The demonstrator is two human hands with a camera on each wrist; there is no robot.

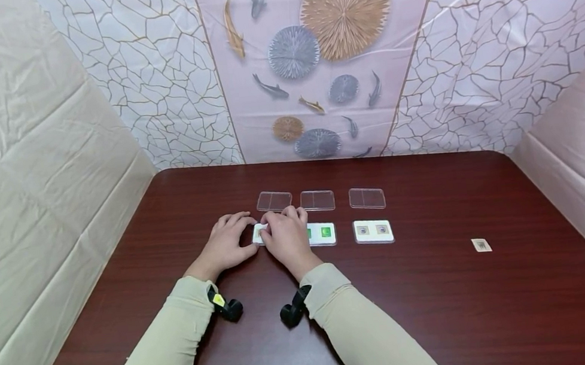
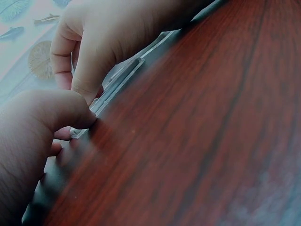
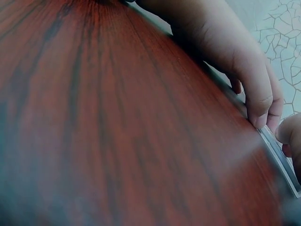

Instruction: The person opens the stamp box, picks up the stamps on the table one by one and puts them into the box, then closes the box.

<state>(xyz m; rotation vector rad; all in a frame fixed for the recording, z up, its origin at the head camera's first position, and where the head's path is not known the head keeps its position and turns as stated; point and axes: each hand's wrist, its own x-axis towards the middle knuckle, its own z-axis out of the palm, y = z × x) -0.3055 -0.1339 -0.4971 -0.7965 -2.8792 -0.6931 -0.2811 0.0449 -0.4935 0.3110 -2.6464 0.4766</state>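
Note:
My left hand (image 1: 229, 244) pinches the left end of a flat white case (image 1: 256, 235), its thumb at the near edge and fingers at the far edge. The right hand (image 1: 286, 237) bends over the same case, thumb and fingertips pointing down onto it and covering most of its top. In the left wrist view the case (image 2: 120, 84) shows a clear plastic rim, with the left thumb against its corner. I cannot tell whether the right fingers hold something small. Right beside that hand lies a second white case (image 1: 322, 234) with green squares, partly covered.
A third white case (image 1: 373, 231) bearing two small printed squares lies farther right. Behind the row are three clear plastic lids, on the left (image 1: 274, 201), middle (image 1: 317, 200) and right (image 1: 366, 198). One loose stamp-like square (image 1: 481, 245) lies toward the table's right side.

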